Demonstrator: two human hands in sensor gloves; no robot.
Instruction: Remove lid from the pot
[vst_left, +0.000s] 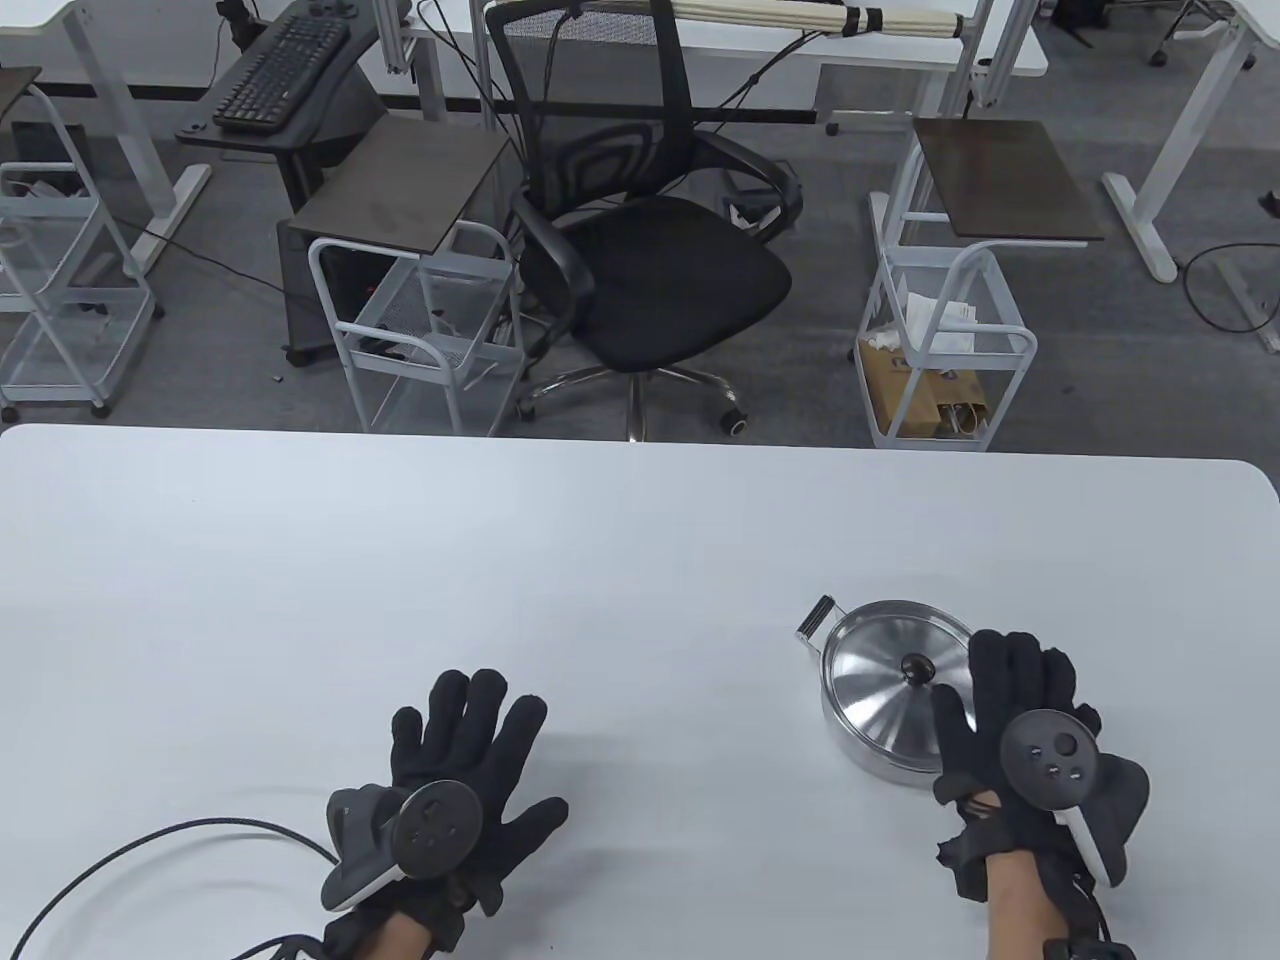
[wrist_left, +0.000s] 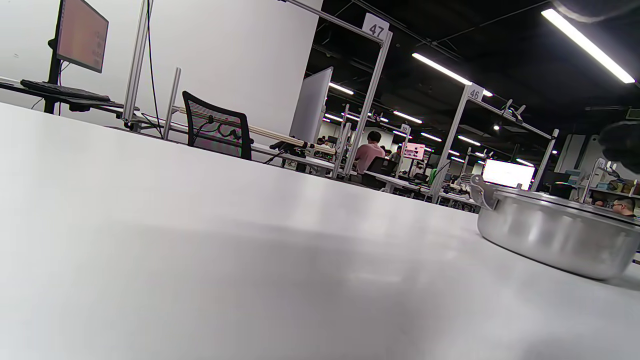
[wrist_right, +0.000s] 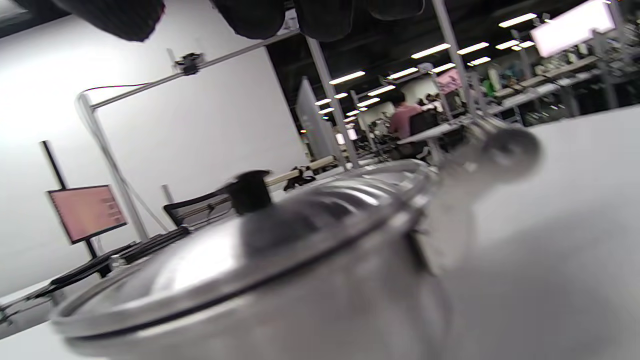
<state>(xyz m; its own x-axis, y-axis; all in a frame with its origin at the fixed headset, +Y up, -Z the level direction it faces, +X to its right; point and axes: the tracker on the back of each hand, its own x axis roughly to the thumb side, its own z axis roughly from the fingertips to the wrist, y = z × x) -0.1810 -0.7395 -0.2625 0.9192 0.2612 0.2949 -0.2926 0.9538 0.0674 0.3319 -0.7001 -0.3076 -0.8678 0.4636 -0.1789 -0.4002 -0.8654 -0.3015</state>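
A shallow steel pot (vst_left: 868, 752) stands on the white table (vst_left: 500, 560) at the right, with a side handle (vst_left: 814, 618) at its far left. Its steel lid (vst_left: 880, 670) sits on it, with a black knob (vst_left: 917, 668) in the middle. My right hand (vst_left: 1010, 690) hovers over the pot's right side, fingers spread, thumb close to the knob, holding nothing. In the right wrist view the lid (wrist_right: 240, 260) and knob (wrist_right: 250, 192) fill the frame below my fingertips (wrist_right: 260, 17). My left hand (vst_left: 470, 740) rests flat and open on the table, left of the pot (wrist_left: 555, 235).
A black cable (vst_left: 150, 850) runs along the table's near left edge. Beyond the table's far edge stand an office chair (vst_left: 640, 250) and wire carts (vst_left: 940, 340).
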